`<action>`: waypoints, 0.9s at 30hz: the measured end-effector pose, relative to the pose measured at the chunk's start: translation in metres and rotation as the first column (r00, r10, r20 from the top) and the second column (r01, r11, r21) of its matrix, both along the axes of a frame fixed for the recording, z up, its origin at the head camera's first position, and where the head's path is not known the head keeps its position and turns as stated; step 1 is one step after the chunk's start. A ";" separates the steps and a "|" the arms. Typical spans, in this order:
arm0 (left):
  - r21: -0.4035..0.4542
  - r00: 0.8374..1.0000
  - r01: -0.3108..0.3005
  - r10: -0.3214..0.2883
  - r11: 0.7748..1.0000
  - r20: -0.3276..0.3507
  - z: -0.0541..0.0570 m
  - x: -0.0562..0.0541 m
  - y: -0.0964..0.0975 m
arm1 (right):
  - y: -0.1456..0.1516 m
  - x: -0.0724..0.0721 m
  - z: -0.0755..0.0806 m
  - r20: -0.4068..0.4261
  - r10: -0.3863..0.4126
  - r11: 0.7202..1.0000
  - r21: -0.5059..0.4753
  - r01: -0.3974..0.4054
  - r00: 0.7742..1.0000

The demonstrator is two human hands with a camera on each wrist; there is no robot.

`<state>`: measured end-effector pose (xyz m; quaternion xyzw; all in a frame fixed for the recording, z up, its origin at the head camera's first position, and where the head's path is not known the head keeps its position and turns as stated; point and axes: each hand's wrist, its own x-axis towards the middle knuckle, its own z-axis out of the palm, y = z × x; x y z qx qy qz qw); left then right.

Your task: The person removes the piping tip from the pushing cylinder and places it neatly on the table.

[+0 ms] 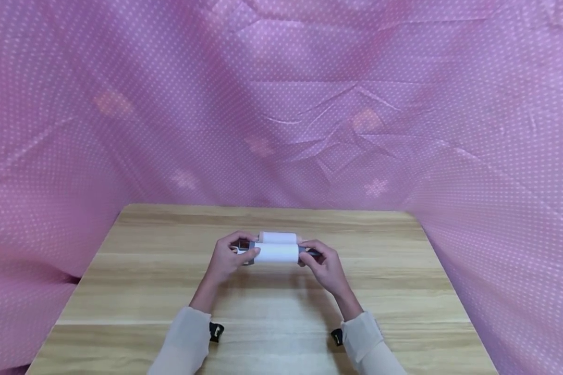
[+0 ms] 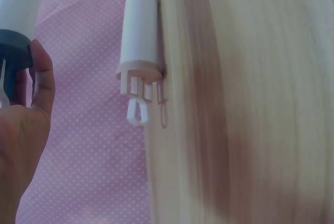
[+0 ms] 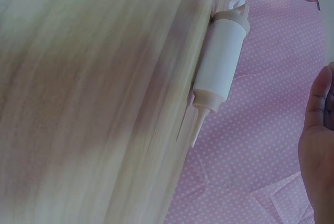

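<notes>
Both hands hold a white syringe-like tube [image 1: 277, 253] with dark grey ends level above the table. My left hand [image 1: 226, 256] grips its left end, where a dark collar [image 2: 14, 46] and part of a white piece show in the left wrist view. Around the right end, with its dark tip, curl the fingers of my right hand [image 1: 327, 266]; the right wrist view cuts most of this grip off. Just beyond lies a second white tube [image 1: 279, 238] with beige ends. A slim nozzle [image 3: 200, 127] and, opposite, a white loop [image 2: 137, 112] extend from it.
The wood-grain table [image 1: 136, 291] spreads out on all sides of the hands. Pink dotted cloth [image 1: 281, 114] hangs behind it and along both sides. Black wrist devices [image 1: 216, 332] sit by the pale sleeves [image 1: 183, 338].
</notes>
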<state>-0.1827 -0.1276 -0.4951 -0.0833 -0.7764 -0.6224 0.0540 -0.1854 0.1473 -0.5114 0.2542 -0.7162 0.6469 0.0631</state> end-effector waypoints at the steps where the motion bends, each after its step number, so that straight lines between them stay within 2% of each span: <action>1: 0.004 1.000 0.002 -0.002 1.000 0.009 0.000 0.000 0.000 | 0.000 0.001 0.002 -0.013 0.002 1.000 0.008 -0.002 1.000; 6: 0.018 0.999 0.025 -0.025 1.000 0.030 0.001 -0.002 -0.001 | 0.001 0.000 0.006 -0.037 0.023 0.999 0.049 -0.021 0.999; 10: 0.001 0.999 0.035 -0.035 0.999 0.002 0.009 -0.002 -0.002 | 0.006 -0.007 0.009 0.061 0.054 0.996 0.062 -0.058 0.997; 14: -0.015 0.999 0.028 -0.028 0.999 -0.026 0.015 -0.001 -0.003 | 0.011 -0.013 0.013 0.175 0.117 0.991 0.045 -0.127 0.978; 21: -0.035 0.999 0.005 -0.007 0.999 -0.053 0.015 0.005 0.000 | 0.013 -0.016 0.014 0.224 0.180 0.975 0.085 -0.203 0.958; 27: -0.021 0.995 0.007 -0.009 1.000 -0.101 0.012 0.008 0.001 | 0.013 -0.013 0.013 0.245 0.216 0.973 0.021 -0.228 0.945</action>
